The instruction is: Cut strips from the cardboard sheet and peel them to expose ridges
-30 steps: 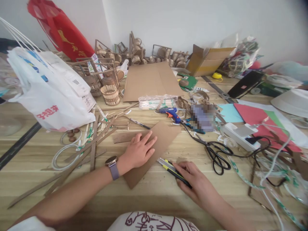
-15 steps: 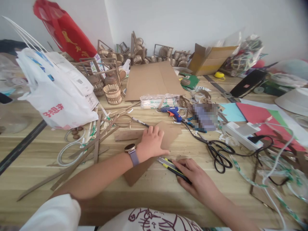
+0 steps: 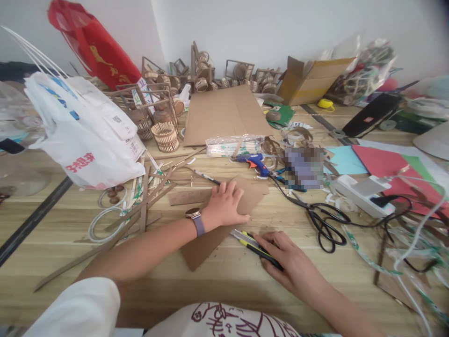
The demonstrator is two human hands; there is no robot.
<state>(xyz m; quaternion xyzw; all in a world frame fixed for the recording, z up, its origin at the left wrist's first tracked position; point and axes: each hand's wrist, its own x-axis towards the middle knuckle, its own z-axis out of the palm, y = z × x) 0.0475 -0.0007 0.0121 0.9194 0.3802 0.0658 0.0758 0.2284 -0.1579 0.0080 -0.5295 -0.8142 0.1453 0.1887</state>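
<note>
Cardboard (image 3: 224, 220) lies flat mid-table, pinned by the left hand (image 3: 224, 208) with fingers spread. At its 4 o'clock edge the right hand (image 3: 286, 260) grips a knife (image 3: 254, 244). If the cardboard slips, the blade could nick the nearby left thumb.

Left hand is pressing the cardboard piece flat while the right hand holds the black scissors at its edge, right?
Not quite. The head view shows the right hand holding a yellow-and-black utility knife; the black scissors lie untouched further right. The left hand does press the cardboard piece.
</note>
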